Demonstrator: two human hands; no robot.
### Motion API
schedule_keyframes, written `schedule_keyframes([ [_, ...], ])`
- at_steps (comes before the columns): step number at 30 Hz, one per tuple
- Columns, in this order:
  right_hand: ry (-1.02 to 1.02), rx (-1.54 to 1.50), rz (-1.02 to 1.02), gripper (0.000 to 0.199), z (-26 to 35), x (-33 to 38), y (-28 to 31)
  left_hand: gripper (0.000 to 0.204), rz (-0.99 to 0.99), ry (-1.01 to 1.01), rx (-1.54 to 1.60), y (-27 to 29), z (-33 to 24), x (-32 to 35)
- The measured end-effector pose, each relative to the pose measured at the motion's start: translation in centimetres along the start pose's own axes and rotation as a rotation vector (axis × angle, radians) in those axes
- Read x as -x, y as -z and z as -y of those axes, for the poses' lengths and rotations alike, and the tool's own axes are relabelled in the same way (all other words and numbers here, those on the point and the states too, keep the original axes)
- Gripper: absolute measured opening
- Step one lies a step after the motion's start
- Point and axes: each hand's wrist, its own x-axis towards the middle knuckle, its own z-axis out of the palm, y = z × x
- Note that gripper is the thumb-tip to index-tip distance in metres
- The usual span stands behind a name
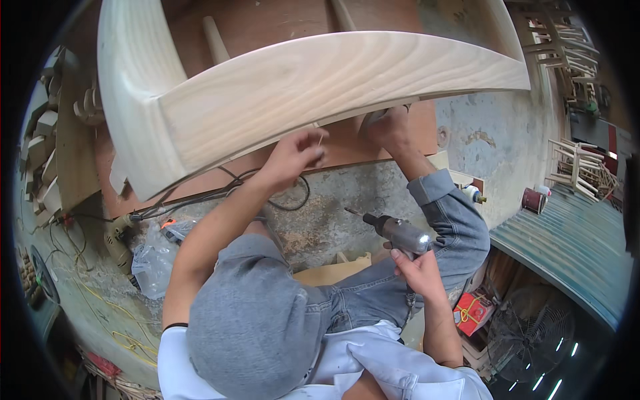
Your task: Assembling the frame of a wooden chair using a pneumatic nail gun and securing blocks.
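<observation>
Drill (403,235) is gripped in right hand (419,272), left hand (293,157) is half-curled by wooden frame (347,83) over brown board (350,143), contents can't be told; frame could be gouged if bit (352,211) slips.

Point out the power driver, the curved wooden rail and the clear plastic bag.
Power driver (403,233): head view, its grey body.
Curved wooden rail (327,80): head view, its broad face.
Clear plastic bag (151,268): head view, its crumpled middle.

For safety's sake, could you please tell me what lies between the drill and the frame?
The head view shows concrete floor, then brown board, between drill and frame.
</observation>
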Motion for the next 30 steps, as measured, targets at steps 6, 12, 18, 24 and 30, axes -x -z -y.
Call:
schedule_keyframes([
  [6,-0.002,-0.032,-0.053,0.041,-1.1,0.3,0.9,0.023,-0.555,-0.488,-0.715,-0.2,7.4,-10.7],
  [12,-0.022,-0.046,-0.066,0.039,-1.8,0.2,1.9,0.019,-0.641,-0.598,-1.027,-0.1,7.8,-12.0],
  [18,-0.077,-0.055,-0.065,0.037,-1.9,-0.4,2.6,0.014,-0.562,-0.719,-1.084,-0.2,7.8,-11.3],
  [24,-0.06,-0.097,-0.022,0.025,-1.4,-1.5,1.4,0.015,-0.572,-0.822,-1.279,4.7,8.7,-10.0],
  [30,-0.047,-0.176,0.011,0.026,-2.1,-2.5,0.8,0.029,-0.336,-0.309,-0.978,4.7,1.6,-6.9],
])
